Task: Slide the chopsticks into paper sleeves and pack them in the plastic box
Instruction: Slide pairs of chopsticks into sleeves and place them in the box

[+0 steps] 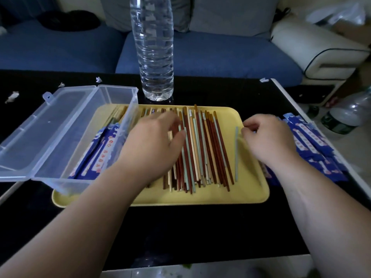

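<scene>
A yellow tray (249, 189) holds a pile of loose chopsticks (202, 149) in brown, cream and pale green. My left hand (152, 145) lies palm down on the pile's left side, fingers spread over the sticks. One pale green chopstick (236, 157) lies apart at the tray's right, and my right hand (269, 137) pinches its far end with curled fingers. A clear plastic box (112, 137) with its lid (40, 133) open sits on the tray's left end, several blue sleeved chopsticks (94, 155) inside. A stack of blue paper sleeves (309, 145) lies right of the tray.
A tall clear water bottle (153, 49) stands just behind the tray. The black table (180, 233) has small paper scraps (12, 96) at its far left. A second bottle (349, 113) stands on the floor at the right. A blue sofa (200, 55) runs behind the table.
</scene>
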